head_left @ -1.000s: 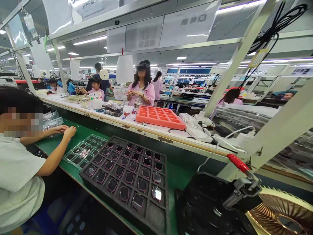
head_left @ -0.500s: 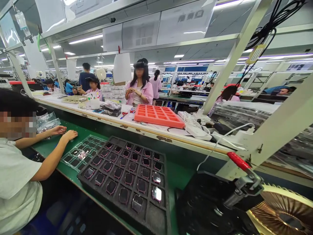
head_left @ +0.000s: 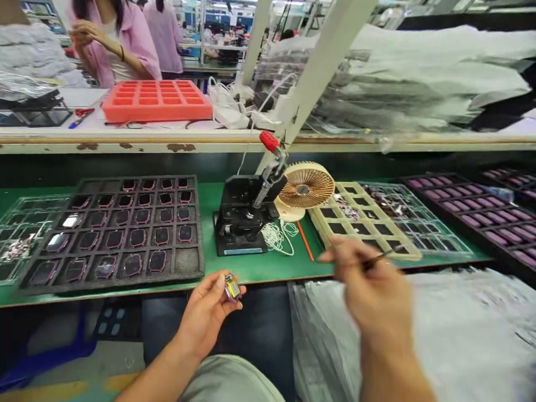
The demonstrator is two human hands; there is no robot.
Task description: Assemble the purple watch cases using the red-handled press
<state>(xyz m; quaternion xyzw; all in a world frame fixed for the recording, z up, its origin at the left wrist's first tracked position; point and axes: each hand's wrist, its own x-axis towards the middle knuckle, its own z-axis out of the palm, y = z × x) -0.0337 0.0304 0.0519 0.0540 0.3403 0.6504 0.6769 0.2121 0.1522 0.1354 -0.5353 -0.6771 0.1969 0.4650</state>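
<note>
My left hand [head_left: 205,315] is closed on a small smartwatch case [head_left: 232,287], its open inside facing up with yellow and silver parts showing. It is held just in front of the bench edge. To the right, my right hand [head_left: 371,285], smeared by motion, has its fingers closed round a thin dark tool [head_left: 380,258], perhaps tweezers. That hand is in front of a cream tray [head_left: 412,254] with dark squares and small loose parts. On the left, a black foam tray [head_left: 196,223] carries rows of watch cases with dark screens.
A black clamp press [head_left: 240,218] with a red handle stands mid-bench, beside a small fan [head_left: 307,190], a white cord [head_left: 276,237] and an orange stick [head_left: 305,240]. Clear trays [head_left: 460,251] and dark trays of pink pieces lie right. A red tray [head_left: 157,111] sits on the shelf.
The view has swung right and down from the neighbouring worker to my own place. Both my hands, unseen before, are now in view, the left with a watch case and the right with a thin tool.
</note>
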